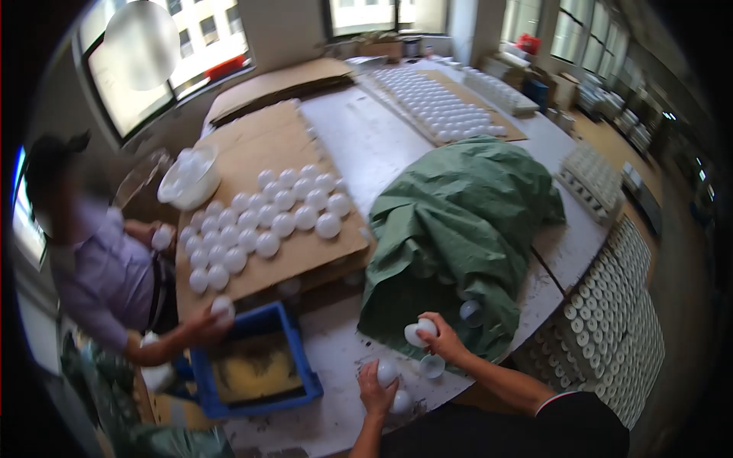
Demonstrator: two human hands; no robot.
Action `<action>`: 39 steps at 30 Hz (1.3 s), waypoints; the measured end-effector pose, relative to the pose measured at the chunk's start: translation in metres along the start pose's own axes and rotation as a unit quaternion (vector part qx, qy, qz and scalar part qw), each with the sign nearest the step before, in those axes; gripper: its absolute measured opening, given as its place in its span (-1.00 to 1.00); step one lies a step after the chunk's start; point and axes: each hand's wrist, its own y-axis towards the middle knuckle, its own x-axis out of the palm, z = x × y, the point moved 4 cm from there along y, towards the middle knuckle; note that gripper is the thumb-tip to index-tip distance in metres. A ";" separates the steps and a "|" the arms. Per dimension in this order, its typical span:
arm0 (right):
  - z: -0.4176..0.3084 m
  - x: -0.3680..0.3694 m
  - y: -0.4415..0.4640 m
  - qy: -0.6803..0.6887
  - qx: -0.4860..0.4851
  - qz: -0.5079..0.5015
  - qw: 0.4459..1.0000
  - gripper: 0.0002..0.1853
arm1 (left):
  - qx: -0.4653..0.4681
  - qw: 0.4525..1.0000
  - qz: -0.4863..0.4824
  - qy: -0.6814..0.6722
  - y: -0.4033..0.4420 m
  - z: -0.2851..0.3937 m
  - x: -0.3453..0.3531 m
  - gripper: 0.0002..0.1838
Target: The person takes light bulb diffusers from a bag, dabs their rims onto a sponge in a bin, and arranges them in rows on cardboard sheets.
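Observation:
My left hand (377, 391) is closed around a white bulb globe (388, 372) at the table's front edge. Another white globe (401, 402) sits right beside that hand; whether the fingers also touch it I cannot tell. Just in front of the green sack's mouth, my right hand (444, 342) grips white globes (413, 335), apparently two pressed together. Below it a translucent cup-shaped cover (432, 366) rests on the table. A greyish translucent cover (471, 313) lies in the opening of the green sack (458, 198), whose inside is mostly dark.
To the left, a co-worker (107, 275) holds a white globe in each hand over a blue crate (309, 382) and a brown board (252, 145) bearing rows of globes. A white bowl (191, 191) stands behind. Stacked white parts (611, 328) fill the right side.

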 end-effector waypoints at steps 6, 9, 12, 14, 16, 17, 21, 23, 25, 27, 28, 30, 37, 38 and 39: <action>-0.050 0.066 -0.008 0.349 0.091 -0.194 0.912 -0.46 | -0.202 0.947 0.053 -0.244 0.014 0.019 -0.062 -0.21; -0.077 0.104 -0.004 0.300 0.068 -0.268 0.913 -0.41 | 0.003 0.965 -0.163 -0.206 0.010 0.037 -0.040 -0.23; -0.092 0.132 0.005 0.230 0.049 -0.309 0.922 -0.35 | -0.063 0.917 -0.257 -0.299 0.007 0.044 -0.044 -0.25; -0.100 0.145 0.008 0.182 0.032 -0.311 0.932 -0.41 | -0.101 0.918 -0.185 -0.336 0.009 0.033 -0.076 -0.24; -0.107 0.152 0.004 0.132 0.021 -0.327 0.935 -0.44 | -0.104 0.896 -0.068 -0.427 0.008 0.017 -0.118 -0.22; -0.107 0.156 0.001 0.079 0.012 -0.343 0.936 -0.48 | -0.110 0.895 -0.067 -0.427 0.010 0.017 -0.145 -0.22; -0.101 0.186 -0.022 -0.047 0.032 -0.464 0.884 -0.39 | -0.004 0.946 -0.093 -0.309 0.026 0.030 -0.226 -0.22; -0.093 0.197 -0.020 -0.018 0.064 -0.479 0.875 -0.33 | -0.008 0.937 -0.182 -0.297 0.020 0.027 -0.234 -0.23; -0.090 0.211 -0.020 0.011 0.093 -0.490 0.867 -0.26 | 0.002 0.921 -0.189 -0.342 0.014 0.020 -0.247 -0.17; -0.103 0.234 -0.022 0.085 0.058 -0.530 0.842 -0.25 | -0.026 0.833 -0.101 -0.544 -0.012 -0.003 -0.250 -0.13; -0.113 0.247 -0.016 0.072 0.024 -0.531 0.844 -0.28 | -0.064 0.663 0.003 -0.746 -0.023 -0.001 -0.251 -0.05; -0.122 0.282 -0.002 -0.114 -0.188 -0.468 0.856 -0.35 | -0.079 0.496 0.138 -0.854 -0.037 -0.018 -0.254 -0.03; -0.008 0.371 0.030 -0.530 -0.523 -0.363 0.560 -0.45 | -0.113 0.428 0.210 -0.872 -0.061 -0.046 -0.249 -0.04; -0.008 0.372 0.031 -0.526 -0.555 -0.354 0.538 -0.51 | -0.109 0.431 0.203 -0.872 -0.063 -0.046 -0.249 -0.04; -0.008 0.371 0.032 -0.508 -0.572 -0.348 0.542 -0.51 | -0.112 0.423 0.200 -0.876 -0.061 -0.044 -0.249 -0.05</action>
